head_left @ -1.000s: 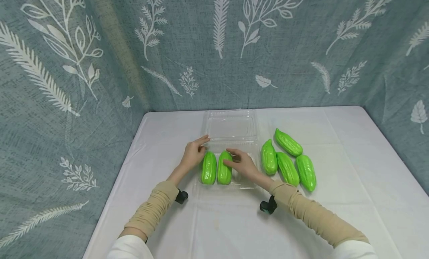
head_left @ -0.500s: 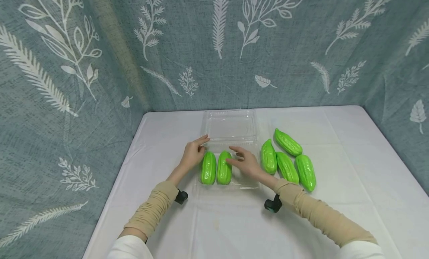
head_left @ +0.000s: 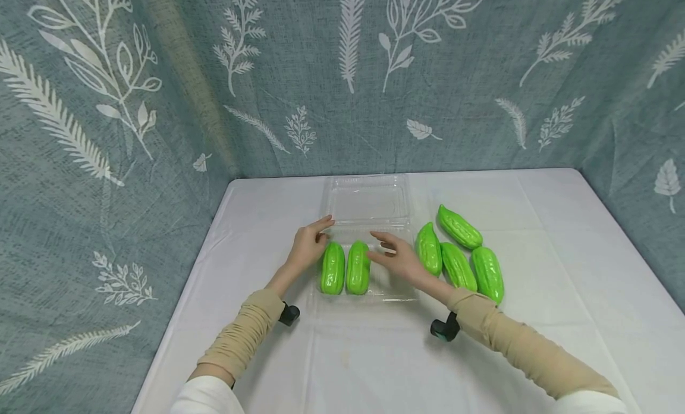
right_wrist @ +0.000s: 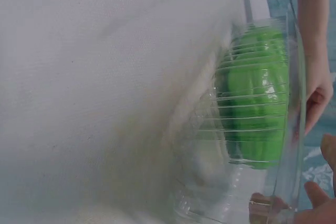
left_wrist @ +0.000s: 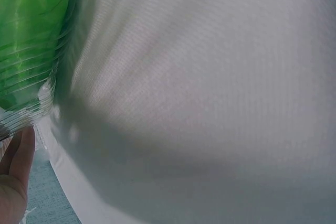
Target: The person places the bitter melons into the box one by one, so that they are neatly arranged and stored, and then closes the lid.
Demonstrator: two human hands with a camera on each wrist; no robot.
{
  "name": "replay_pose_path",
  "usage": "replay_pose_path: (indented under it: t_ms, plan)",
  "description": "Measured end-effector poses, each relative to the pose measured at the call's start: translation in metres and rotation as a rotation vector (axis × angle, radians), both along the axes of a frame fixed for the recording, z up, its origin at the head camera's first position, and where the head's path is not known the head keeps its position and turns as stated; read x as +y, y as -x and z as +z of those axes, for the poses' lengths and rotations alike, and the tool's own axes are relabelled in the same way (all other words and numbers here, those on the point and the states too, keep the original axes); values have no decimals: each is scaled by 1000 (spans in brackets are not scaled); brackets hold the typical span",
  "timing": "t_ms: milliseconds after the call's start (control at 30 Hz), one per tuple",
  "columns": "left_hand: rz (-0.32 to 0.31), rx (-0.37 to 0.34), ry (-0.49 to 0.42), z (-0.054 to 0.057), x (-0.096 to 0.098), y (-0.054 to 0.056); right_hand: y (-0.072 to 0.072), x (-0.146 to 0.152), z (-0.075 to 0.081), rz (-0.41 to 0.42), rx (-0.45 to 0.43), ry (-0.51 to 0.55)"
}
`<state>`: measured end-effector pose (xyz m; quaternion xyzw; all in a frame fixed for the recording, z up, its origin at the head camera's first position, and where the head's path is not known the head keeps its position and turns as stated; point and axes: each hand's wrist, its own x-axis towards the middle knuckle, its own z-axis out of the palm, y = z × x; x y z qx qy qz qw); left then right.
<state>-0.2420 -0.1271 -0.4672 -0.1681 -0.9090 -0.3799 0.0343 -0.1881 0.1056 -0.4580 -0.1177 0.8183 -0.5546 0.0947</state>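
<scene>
A clear plastic clamshell container (head_left: pixel 392 289) stands with its lid (head_left: pixel 367 198) folded back in the head view. Two glossy green ridged gourds, a left gourd (head_left: pixel 333 268) and a right gourd (head_left: pixel 358 268), lie side by side in its left and middle. My left hand (head_left: pixel 307 246) rests at the container's back left corner; a straight finger (left_wrist: pixel 22 156) touches the wall in the left wrist view. My right hand (head_left: pixel 400 258) hovers over the container's right part, fingers spread and holding nothing, thumb beside the right gourd. The right wrist view shows a gourd (right_wrist: pixel 257 98) through the ribbed wall.
Right of the container, several more green gourds (head_left: pixel 457 268) lie loosely together on the white-covered table (head_left: pixel 556 247). A blue-green leaf-patterned cloth (head_left: pixel 316 75) hangs behind the table and along its sides.
My right hand has drawn away to the right from the right gourd, which stays in the container. The left hand has stayed at the container's corner.
</scene>
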Motion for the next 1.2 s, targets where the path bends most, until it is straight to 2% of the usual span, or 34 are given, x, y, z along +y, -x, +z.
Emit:
replay_pose_path:
  t_ms: [300,900,1200]
  plan:
    - [-2,0,-4,-1,-1,0,-3,7,3,-8,10,-13]
    - [-4,-6,-9,0,-1,1,-7,28,16,-4,26,24]
    - [-2,-8,-13,0,-1,0,-8,37,14,-1,25,21]
